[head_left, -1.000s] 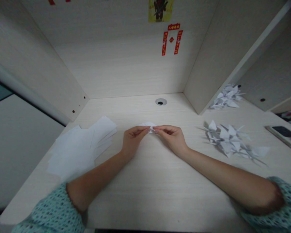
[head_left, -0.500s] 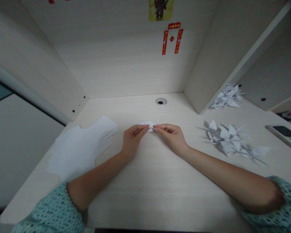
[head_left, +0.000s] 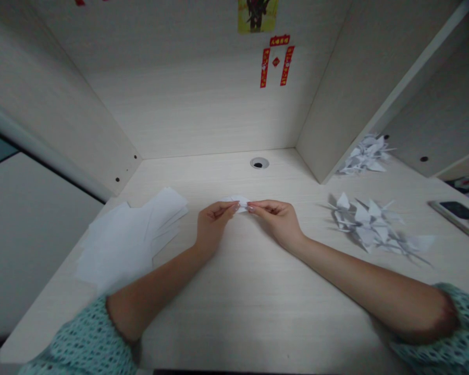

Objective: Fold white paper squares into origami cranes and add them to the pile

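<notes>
Pinching white paper (head_left: 243, 203) at mid-frame between fingers and thumbs of left hand (head_left: 214, 223) and right hand (head_left: 279, 219), both squeezed closed. Can't quite read yellow writing (head_left: 280, 40), perhaps Chinese, on red strips (head_left: 264, 67), upper middle.

Dim, greyish light covers the table (head_left: 234, 312), palest around the foot of the back panel (head_left: 219, 133), which darkens upward. Soft shadows lie beneath the folded paper figures (head_left: 369, 221). The held paper (head_left: 243, 203) shows indistinct folds; white sheets (head_left: 119, 239) merge. Wide-angle distortion splays the side panels (head_left: 347, 73); the right sleeve (head_left: 449, 333) looks blurred.
</notes>
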Motion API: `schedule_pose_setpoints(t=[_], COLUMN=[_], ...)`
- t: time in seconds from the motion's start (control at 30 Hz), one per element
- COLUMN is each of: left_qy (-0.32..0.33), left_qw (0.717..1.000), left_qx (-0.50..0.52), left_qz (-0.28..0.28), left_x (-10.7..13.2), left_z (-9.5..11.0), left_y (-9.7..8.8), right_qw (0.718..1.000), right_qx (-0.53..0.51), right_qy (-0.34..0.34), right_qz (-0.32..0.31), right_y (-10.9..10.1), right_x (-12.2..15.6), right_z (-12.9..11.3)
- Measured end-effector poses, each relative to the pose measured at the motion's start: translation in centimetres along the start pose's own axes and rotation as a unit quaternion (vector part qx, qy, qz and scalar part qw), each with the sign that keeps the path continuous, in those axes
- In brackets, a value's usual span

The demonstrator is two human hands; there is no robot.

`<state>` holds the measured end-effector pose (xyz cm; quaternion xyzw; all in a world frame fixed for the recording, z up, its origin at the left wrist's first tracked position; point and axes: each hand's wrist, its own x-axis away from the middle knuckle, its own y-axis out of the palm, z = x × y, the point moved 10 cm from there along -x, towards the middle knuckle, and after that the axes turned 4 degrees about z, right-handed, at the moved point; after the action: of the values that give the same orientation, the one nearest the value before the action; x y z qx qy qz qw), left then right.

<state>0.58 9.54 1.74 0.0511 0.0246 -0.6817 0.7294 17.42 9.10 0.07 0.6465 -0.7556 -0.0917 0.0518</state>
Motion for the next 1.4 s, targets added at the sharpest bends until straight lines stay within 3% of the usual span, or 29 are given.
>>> schedule_pose_setpoints(t=[0.13,0.47,1.4], left_qy=[-0.018,0.012,-0.007], left_qw=[1.000,1.000,0.999], left_qx=[-0.004,0.019,0.033], left_qz=[-0.002,-0.010,0.005], left_x=[-0.1,0.3,0.1], left_z=[-0.6,0.5,-0.2], left_y=[0.0,0.1,-0.2], right_qw=[0.999,1.000,0.999], right_qx=[0.023,0.010,-0.042], right_qy=[-0.023,-0.024,0.009], right_qz=[0.006,0.009,0.015], right_y=[-0.2,-0.3,-0.1], right_x=[0.0,0.2,0.2], right_z=[-0.5,-0.6,0.3])
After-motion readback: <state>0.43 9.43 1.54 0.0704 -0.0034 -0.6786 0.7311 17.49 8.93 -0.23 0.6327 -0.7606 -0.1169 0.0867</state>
